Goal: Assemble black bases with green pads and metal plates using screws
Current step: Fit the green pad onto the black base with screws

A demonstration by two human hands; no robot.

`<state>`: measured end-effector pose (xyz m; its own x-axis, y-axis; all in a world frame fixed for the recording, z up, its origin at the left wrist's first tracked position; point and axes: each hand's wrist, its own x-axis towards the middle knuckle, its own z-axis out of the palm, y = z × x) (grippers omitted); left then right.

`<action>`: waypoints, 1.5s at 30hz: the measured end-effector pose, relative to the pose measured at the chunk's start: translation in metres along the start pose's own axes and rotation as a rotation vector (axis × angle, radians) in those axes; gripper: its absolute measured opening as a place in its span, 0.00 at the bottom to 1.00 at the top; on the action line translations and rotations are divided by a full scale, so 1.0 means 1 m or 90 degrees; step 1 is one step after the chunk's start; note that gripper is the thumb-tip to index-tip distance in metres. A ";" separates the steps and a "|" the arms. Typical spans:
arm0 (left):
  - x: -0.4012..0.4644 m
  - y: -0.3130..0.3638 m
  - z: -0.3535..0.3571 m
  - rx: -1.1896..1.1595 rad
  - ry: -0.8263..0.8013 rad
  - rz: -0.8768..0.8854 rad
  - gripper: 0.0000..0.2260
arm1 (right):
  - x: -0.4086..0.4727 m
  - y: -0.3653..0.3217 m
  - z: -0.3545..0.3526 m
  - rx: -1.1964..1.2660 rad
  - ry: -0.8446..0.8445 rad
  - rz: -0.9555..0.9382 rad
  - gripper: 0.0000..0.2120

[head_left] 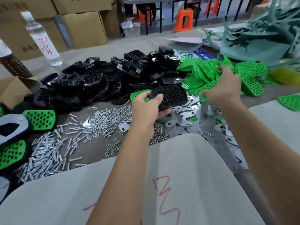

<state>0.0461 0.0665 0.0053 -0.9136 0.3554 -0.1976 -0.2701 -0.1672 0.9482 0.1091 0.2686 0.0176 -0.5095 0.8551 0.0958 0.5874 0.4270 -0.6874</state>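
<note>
My left hand (146, 108) grips a black base (171, 96) with a honeycomb face, held above the metal plates (193, 117). My right hand (224, 86) reaches into the pile of green pads (206, 72), fingers curled around some of them. A heap of black bases (100, 78) lies behind and to the left. Screws (47, 156) and nuts (107, 119) are scattered on the grey mat in front left. Two assembled pieces with green pads (40, 119) sit at the left edge.
A water bottle (42, 39) stands at the back left beside cardboard boxes (84, 26). Teal scrap strips (259, 33) pile up at the back right. A grey cloth (178, 184) covers my lap. Orange stools (185, 20) stand beyond the table.
</note>
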 end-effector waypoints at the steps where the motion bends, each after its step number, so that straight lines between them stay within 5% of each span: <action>1: 0.000 0.001 -0.005 0.003 0.001 -0.003 0.02 | 0.001 -0.003 -0.003 0.011 -0.007 -0.002 0.37; 4: -0.002 0.002 -0.022 0.007 0.024 -0.003 0.05 | -0.010 -0.017 -0.004 0.029 0.079 -0.072 0.29; 6: -0.004 0.003 -0.033 -0.014 0.046 0.012 0.05 | -0.026 -0.031 0.004 0.219 0.079 -0.099 0.29; 8: -0.007 0.005 -0.046 -0.022 0.078 0.040 0.07 | -0.052 -0.050 0.018 0.526 -0.075 -0.059 0.21; 10: -0.011 0.007 -0.066 -0.012 0.103 0.072 0.08 | -0.082 -0.066 0.039 0.673 -0.249 -0.044 0.10; 13: -0.018 0.012 -0.097 0.026 0.120 0.128 0.10 | -0.120 -0.078 0.072 0.701 -0.363 -0.077 0.05; 17: -0.029 0.015 -0.130 0.071 0.134 0.169 0.11 | -0.149 -0.081 0.102 0.680 -0.387 -0.126 0.05; 31: -0.032 0.008 -0.138 0.052 0.138 0.168 0.12 | -0.157 -0.078 0.103 0.690 -0.396 -0.152 0.05; 36: -0.031 0.008 -0.138 0.020 0.140 0.173 0.12 | -0.157 -0.075 0.107 0.620 -0.318 -0.182 0.01; 40: -0.030 0.009 -0.140 -0.014 0.149 0.161 0.12 | -0.153 -0.073 0.106 0.705 -0.244 -0.147 0.13; 45: -0.031 0.009 -0.139 -0.007 0.136 0.166 0.13 | -0.156 -0.073 0.107 0.678 -0.306 -0.211 0.22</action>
<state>0.0296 -0.0735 -0.0149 -0.9951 0.0988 0.0028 -0.0209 -0.2381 0.9710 0.0784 0.0728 -0.0243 -0.8507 0.4582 0.2576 -0.3114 -0.0445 -0.9492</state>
